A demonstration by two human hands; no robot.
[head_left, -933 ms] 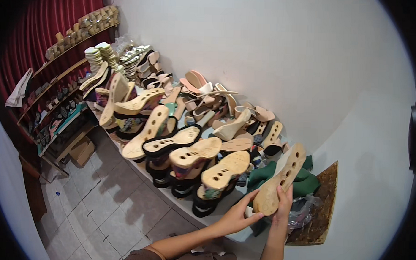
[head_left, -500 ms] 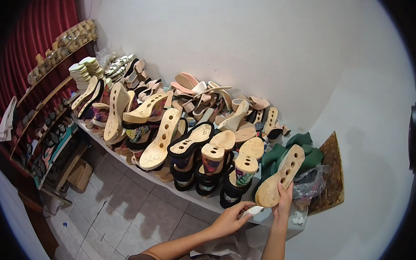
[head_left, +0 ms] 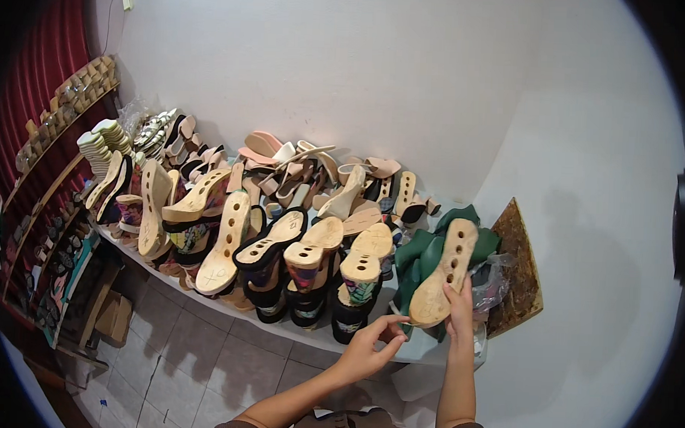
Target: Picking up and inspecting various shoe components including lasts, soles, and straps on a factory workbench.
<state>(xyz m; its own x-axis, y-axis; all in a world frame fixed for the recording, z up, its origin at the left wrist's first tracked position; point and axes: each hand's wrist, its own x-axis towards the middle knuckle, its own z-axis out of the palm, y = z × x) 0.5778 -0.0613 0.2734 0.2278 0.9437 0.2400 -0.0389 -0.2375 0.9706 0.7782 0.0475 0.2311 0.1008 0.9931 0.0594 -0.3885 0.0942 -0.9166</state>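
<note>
My right hand (head_left: 460, 312) grips the heel end of a pale wooden shoe sole (head_left: 444, 272) with several round holes, holding it tilted up over green material (head_left: 432, 251) at the right end of a white shelf (head_left: 293, 330). My left hand (head_left: 368, 349) hovers just left of the sole's lower end, fingers curled and apart, pinching nothing I can see. Rows of similar wooden soles on dark and patterned wedges (head_left: 310, 269) stand to the left of my hands.
A big heap of sandals and soles (head_left: 283, 174) covers the shelf back to the white wall. A brown board (head_left: 518, 269) leans in the right corner. Dark racks of small items (head_left: 48, 204) line the left side above a tiled floor (head_left: 194, 360).
The view has swung so the shelf sits further left and closer. My right hand keeps the sole raised; my left hand has come off the shelf edge and closer to the sole's lower end.
</note>
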